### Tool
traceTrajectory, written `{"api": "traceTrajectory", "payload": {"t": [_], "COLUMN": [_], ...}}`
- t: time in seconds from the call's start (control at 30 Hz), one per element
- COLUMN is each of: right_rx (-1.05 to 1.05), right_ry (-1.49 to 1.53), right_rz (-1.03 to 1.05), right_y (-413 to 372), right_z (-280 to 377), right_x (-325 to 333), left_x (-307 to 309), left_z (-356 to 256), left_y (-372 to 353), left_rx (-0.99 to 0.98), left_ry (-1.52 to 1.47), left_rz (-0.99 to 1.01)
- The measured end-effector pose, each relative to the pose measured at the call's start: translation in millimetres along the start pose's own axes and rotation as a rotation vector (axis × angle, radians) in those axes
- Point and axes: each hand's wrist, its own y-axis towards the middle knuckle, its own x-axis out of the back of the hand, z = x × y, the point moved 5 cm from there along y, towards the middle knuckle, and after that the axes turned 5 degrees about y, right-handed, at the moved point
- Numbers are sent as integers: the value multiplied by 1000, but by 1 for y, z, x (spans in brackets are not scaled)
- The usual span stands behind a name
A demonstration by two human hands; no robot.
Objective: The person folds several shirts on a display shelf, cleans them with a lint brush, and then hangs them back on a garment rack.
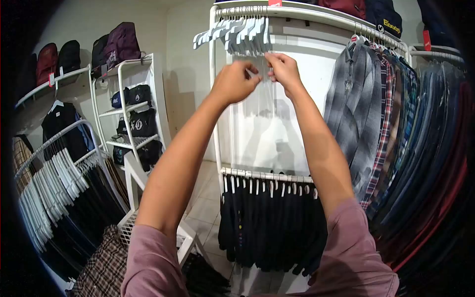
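Both my hands are raised in front of a clothes rack, just below a row of white hangers (pixel 247 34). My right hand (pixel 284 72) is closed in a pinch, thumb and forefinger together. From it, thin see-through material (pixel 269 101) that looks like clear plastic seems to hang in faint vertical streaks. My left hand (pixel 235 81) is close beside it, fingers curled towards the thumb. Its fingertips are slightly blurred, and whether they grip the material does not show clearly.
Dark garments (pixel 272 222) hang on the lower rail (pixel 267 175). Shirts (pixel 354 94) and trousers (pixel 430 128) hang at right. At left stand a rack of white hangers (pixel 54 180), shelves with bags (pixel 136 123), and a white stand (pixel 185 242) near a plaid shirt (pixel 101 265).
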Motion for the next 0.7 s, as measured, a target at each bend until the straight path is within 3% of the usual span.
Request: {"api": "traceTrajectory", "payload": {"t": [0.17,0.23,0.43,0.53,0.57,0.63,0.7], "right_rx": [-11,-24,-98,-97,-95,131,228], "right_ry": [54,-3,63,-303,-302,-527,-556], "right_rz": [-57,-191,-119,24,33,-177,-196], "right_y": [83,107,179,195,198,191,173], "right_z": [-12,-14,-40,-38,-37,-15,2], "right_x": [-7,-4,-11,-17,-22,-22,-16], "left_x": [-10,-16,-27,-27,-24,-23,-18], "left_z": [2,5,4,-1,0,3,7], "left_y": [69,87,103,95,93,87,81], "left_rx": [-4,-47,-25,-82,-76,-80,-74], "left_ry": [168,246,328,362,366,380,371], "left_rz": [-77,-127,-123,-151,-155,-159,-152]}}
